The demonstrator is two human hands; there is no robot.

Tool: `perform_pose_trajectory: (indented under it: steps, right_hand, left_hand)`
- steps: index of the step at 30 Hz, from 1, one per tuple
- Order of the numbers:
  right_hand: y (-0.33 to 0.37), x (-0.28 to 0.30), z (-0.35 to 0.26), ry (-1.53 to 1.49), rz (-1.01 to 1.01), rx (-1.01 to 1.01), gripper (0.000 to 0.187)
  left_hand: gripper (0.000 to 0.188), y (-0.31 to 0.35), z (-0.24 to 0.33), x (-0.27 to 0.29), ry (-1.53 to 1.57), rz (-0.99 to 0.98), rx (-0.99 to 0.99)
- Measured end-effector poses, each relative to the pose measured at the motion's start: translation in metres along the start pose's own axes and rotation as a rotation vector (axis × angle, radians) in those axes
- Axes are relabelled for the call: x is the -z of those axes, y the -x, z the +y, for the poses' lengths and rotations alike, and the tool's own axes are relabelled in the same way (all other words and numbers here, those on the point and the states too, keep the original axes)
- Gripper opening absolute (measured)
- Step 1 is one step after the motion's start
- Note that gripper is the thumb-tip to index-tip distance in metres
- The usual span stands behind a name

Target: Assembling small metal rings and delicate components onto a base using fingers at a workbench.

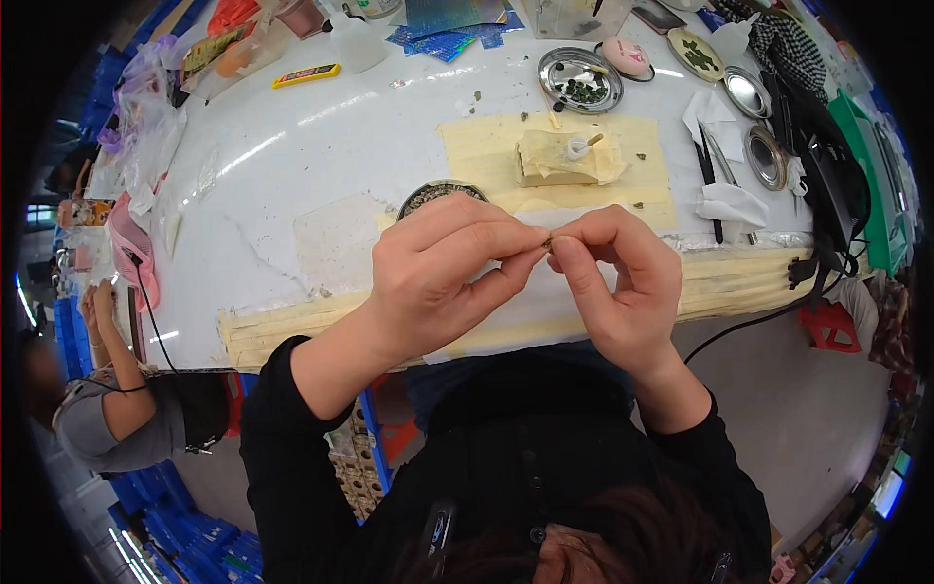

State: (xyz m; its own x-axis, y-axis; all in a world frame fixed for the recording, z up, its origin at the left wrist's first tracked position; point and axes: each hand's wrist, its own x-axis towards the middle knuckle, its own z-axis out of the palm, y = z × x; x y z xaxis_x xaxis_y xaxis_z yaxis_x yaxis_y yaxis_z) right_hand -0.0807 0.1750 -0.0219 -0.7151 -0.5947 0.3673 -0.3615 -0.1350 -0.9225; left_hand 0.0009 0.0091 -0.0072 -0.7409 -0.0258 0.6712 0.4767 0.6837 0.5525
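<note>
My left hand [443, 273] and my right hand [623, 277] meet over the table's front edge, fingertips pinched together. Between them is a tiny brownish piece [548, 243], too small to name. Just beyond my left hand, and partly hidden by it, stands a round tin [443, 185] filled with small grey-brown bits. Farther off, a block wrapped in cream tape [550, 173] carries a small white nozzle [577, 148] and a short stick. White paper [530, 316] lies under my hands.
Toward the back are a steel dish [603, 102] of dark green pieces, a pink rounded object [626, 56] and a yellow cutter [305, 76]. Tweezers [706, 156], tissues and round tins [767, 158] lie right. A black cable [744, 319] hangs there. Another person [122, 409] sits left.
</note>
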Motion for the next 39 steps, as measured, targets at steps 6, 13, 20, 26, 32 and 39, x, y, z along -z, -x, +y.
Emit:
perform_pose_trajectory:
  steps: [6, 13, 20, 26, 32, 39]
  right_hand:
    - [-0.0059, -0.0019, -0.0020, 0.365, 0.064, 0.365, 0.009]
    - [-0.0005, -0.0024, 0.0030, 0.094, 0.050, 0.087, 0.005]
    - [0.0021, -0.0002, 0.0034, -0.056, 0.036, -0.017, 0.005]
    - [0.0006, -0.0010, 0.0047, -0.009, 0.037, 0.011, 0.006]
    - [0.0023, -0.0006, 0.0016, 0.011, 0.040, 0.045, 0.006]
    - [0.0013, -0.0024, -0.0013, -0.068, 0.000, -0.073, 0.007]
  left_hand:
    - [0.022, 0.0006, 0.0007, 0.0006, -0.024, -0.014, 0.019]
    - [0.022, -0.0009, 0.0013, 0.0010, 0.027, -0.007, -0.002]
    - [0.022, -0.0001, 0.0024, 0.0019, 0.027, -0.021, 0.062]
    - [0.022, -0.0001, 0.0025, 0.0022, 0.045, -0.021, 0.040]
    - [0.022, -0.0004, 0.0032, 0.0021, 0.032, -0.024, 0.060]
    - [0.023, 0.0000, 0.0007, 0.0005, 0.041, -0.010, 0.009]
